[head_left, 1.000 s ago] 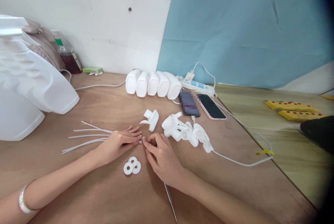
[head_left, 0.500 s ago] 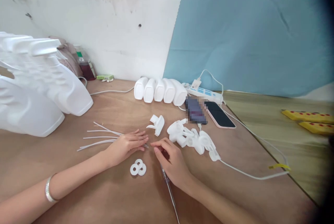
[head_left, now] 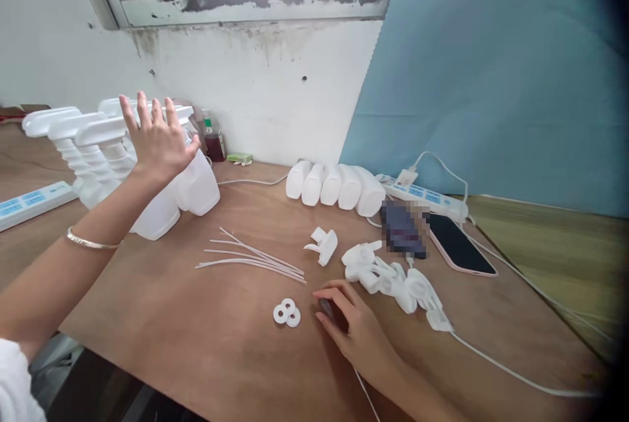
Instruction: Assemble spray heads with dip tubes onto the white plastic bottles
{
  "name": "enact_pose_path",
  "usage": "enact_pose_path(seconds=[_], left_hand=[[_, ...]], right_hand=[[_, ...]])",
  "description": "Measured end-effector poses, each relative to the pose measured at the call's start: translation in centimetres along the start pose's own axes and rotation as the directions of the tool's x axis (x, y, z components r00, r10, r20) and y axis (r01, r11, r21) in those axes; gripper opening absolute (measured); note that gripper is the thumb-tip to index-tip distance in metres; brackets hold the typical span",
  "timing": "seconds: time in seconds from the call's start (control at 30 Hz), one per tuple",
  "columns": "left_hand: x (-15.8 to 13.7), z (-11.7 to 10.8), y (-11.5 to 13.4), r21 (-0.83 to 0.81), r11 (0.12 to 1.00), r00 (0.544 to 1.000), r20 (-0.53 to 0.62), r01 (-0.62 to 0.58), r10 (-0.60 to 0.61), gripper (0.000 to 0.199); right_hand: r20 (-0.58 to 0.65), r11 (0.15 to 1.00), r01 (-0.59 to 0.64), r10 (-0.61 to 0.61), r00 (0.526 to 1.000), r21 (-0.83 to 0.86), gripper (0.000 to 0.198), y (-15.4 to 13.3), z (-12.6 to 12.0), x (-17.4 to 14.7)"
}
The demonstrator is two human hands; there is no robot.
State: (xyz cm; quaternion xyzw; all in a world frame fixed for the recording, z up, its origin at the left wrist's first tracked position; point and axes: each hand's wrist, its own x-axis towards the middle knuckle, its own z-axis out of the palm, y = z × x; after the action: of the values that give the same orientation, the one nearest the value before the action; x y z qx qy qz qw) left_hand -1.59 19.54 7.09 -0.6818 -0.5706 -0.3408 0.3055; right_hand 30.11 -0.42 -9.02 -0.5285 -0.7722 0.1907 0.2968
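My left hand [head_left: 160, 141] is raised with its fingers spread, in front of the white spray bottles [head_left: 202, 187] standing at the left; I cannot tell whether it touches them. My right hand [head_left: 351, 324] is curled round a slim tool [head_left: 366, 390] with a dark end between the fingertips; its kind is not clear. Several thin white tubes [head_left: 255, 261] lie fanned out between the hands. White ring washers [head_left: 282, 314] lie left of my right hand. Beyond it are a single white spray head [head_left: 324, 246] and a heap of similar heads [head_left: 366, 269].
White bottles [head_left: 331, 185] lie in a row near the wall. Two phones, one with a pink edge [head_left: 462, 245], and a power strip [head_left: 447, 206] are at the right. Cables cross the table. Another power strip [head_left: 37, 204] lies far left, and a dark-liquid bottle [head_left: 215, 147] stands behind.
My left hand has lifted off the tubes and moved up and left to the spray bottles, its fingers spreading. The view has swung left and up. My right hand stays near the washers.
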Motion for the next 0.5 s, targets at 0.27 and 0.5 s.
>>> enact_pose_path(seconds=[0.27,0.5], left_hand=[[-0.6,-2.1,0.5,-0.399,0.915,0.995,0.101,0.065,-0.027,0.043],[-1.5,-7.9,3.9,-0.714,0.696,0.983,-0.069,0.072,-0.172,0.042]], right_hand=[[-0.232,0.981,0.129,-0.161,0.959,-0.147,0.028,-2.6,-2.2,-0.9],[-0.174,0.918,-0.061,0.139,0.975,0.391,0.045,-5.4,-2.7,3.1]])
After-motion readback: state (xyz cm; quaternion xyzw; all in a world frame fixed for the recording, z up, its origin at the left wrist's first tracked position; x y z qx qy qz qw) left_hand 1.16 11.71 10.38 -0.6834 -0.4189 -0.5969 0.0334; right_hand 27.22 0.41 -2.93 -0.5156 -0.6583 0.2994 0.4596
